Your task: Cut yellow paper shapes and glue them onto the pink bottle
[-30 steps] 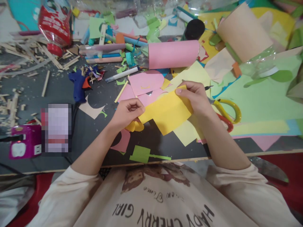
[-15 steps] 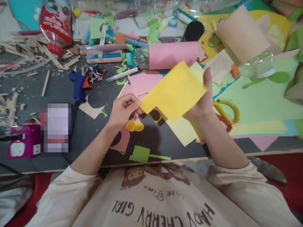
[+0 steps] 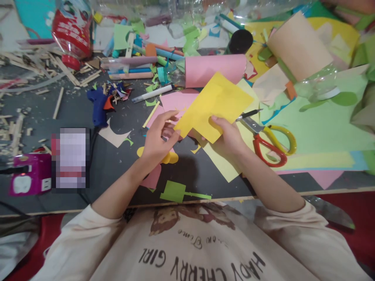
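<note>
A sheet of yellow paper (image 3: 218,103), with a notch cut from its lower edge, is held above the table between both hands. My left hand (image 3: 161,134) pinches its lower left corner between thumb and fingers. My right hand (image 3: 230,134) grips the lower right edge, thumb on top and fingers underneath. Just right of that hand lie scissors (image 3: 271,150) with one red and one yellow handle, and a dark pen tip (image 3: 249,114). Pale yellow paper (image 3: 227,162) lies beneath. Yellow cut pieces (image 3: 171,158) rest below my left wrist, partly hidden.
A pink-wrapped bottle (image 3: 215,70) lies behind the paper, a beige-wrapped one (image 3: 300,45) at back right. On the left are a blue glue gun (image 3: 98,105), a purple power socket (image 3: 31,173) and wood sticks (image 3: 58,103). A green cutout (image 3: 174,191) lies near the front edge.
My right hand has moved left and down and closed on the paper's edge, from an open palm behind it. The scissors and pen tip have come into sight.
</note>
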`<state>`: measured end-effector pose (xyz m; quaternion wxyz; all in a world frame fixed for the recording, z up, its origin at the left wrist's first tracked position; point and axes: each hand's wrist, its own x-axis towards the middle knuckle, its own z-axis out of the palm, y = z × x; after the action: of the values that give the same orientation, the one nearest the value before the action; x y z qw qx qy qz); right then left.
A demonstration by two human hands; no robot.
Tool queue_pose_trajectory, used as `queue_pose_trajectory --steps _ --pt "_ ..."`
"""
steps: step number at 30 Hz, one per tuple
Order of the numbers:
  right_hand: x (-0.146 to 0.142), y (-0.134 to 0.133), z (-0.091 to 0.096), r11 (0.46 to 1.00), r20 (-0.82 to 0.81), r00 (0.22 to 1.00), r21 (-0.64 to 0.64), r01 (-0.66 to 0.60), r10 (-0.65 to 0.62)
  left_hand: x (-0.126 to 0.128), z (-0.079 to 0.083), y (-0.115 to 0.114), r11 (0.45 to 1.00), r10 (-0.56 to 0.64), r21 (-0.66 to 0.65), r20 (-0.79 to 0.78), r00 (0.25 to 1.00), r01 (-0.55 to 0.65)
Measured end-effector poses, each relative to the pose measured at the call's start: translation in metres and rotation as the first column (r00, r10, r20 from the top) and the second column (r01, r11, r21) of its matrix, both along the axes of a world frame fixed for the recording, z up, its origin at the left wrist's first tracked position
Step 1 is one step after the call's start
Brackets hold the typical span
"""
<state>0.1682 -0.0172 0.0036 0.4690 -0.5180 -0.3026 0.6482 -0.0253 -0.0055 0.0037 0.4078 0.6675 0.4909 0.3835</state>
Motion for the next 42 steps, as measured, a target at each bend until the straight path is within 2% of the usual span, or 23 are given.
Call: queue_pose_trajectory --steps 2,5,8,11,14,16,19,21,24,26,28,31,33,34,35,37,39,40,42 --pt "0.0 -0.002 -0.001 0.999 -0.021 0.999 0.007 -0.036 0.036 -0.002 -0.004 0.001 0.993 -0.043 0.104 -0.088 0.995 0.052" --pt "0.0 -0.006 -0.001 0.994 -0.055 0.992 -0.001 -0.11 0.11 -0.005 -0.006 0.002 0.967 -0.139 0.184 -0.19 0.972 0.175" --pt "0.0 -0.01 -0.001 0.983 -0.082 0.98 -0.008 -0.181 0.18 -0.005 -0.002 0.001 0.955 -0.206 0.161 -0.244 0.948 0.249" --pt "0.001 -0.011 0.0 0.969 -0.1 0.965 -0.027 -0.246 0.243 -0.003 0.005 0.0 0.974 -0.197 0.069 -0.22 0.955 0.217" --pt "0.003 -0.01 0.004 0.955 -0.106 0.954 -0.067 -0.288 0.28 -0.001 0.008 0.0 0.988 -0.156 -0.028 -0.051 0.986 0.154" --pt "0.004 -0.009 0.007 0.963 -0.108 0.962 -0.073 -0.261 0.252 0.0 0.008 0.002 0.98 -0.112 -0.15 0.099 0.989 0.127" --pt "0.005 -0.006 0.01 0.982 -0.074 0.981 -0.043 -0.184 0.18 0.001 0.005 0.005 0.919 0.027 -0.385 0.272 0.962 0.083" --pt "0.006 -0.004 0.008 0.99 -0.034 0.99 0.012 -0.138 0.139 0.002 0.004 0.006 0.87 0.137 -0.491 0.332 0.933 0.048" --pt "0.008 0.002 0.003 0.99 0.076 0.995 0.118 -0.074 0.065 0.004 0.005 0.007 0.815 0.263 -0.58 0.34 0.903 -0.019" --pt "0.011 0.006 0.003 0.984 0.188 0.982 0.176 -0.037 0.003 0.005 0.008 0.006 0.774 0.305 -0.63 0.294 0.906 -0.057" --pt "0.016 0.008 0.01 0.972 0.297 0.953 0.234 -0.014 -0.058 0.007 0.011 0.006 0.743 0.327 -0.664 0.246 0.913 -0.087" --pt "0.032 0.0 0.033 0.95 0.433 0.893 0.312 -0.026 -0.118 0.009 0.014 0.005 0.744 0.367 -0.654 0.231 0.901 -0.135" --pt "0.049 -0.013 0.049 0.948 0.595 0.8 0.292 -0.125 -0.077 0.009 0.015 0.006 0.753 0.38 -0.641 0.238 0.894 -0.15" --pt "0.06 -0.022 0.055 0.951 0.72 0.692 0.241 -0.196 -0.04 0.009 0.015 0.007 0.753 0.383 -0.641 0.241 0.892 -0.15" --pt "0.071 -0.031 0.059 0.954 0.845 0.534 0.138 -0.265 0.026 0.009 0.014 0.008 0.75 0.389 -0.643 0.244 0.888 -0.152" --pt "0.094 -0.05 0.059 0.932 0.964 0.224 -0.052 -0.359 0.14 0.01 0.014 0.009 0.745 0.404 -0.649 0.255 0.879 -0.154" --pt "0.114 -0.065 0.052 0.928 0.987 0.012 -0.148 -0.341 0.162 0.011 0.014 0.01 0.745 0.409 -0.651 0.28 0.869 -0.141" --pt "0.122 -0.071 0.047 0.94 0.985 -0.06 -0.174 -0.295 0.163 0.011 0.014 0.01 0.747 0.403 -0.653 0.294 0.867 -0.126" --pt "0.132 -0.078 0.038 0.944 0.965 -0.156 -0.242 -0.226 0.21 0.012 0.014 0.009 0.751 0.387 -0.654 0.32 0.865 -0.094"
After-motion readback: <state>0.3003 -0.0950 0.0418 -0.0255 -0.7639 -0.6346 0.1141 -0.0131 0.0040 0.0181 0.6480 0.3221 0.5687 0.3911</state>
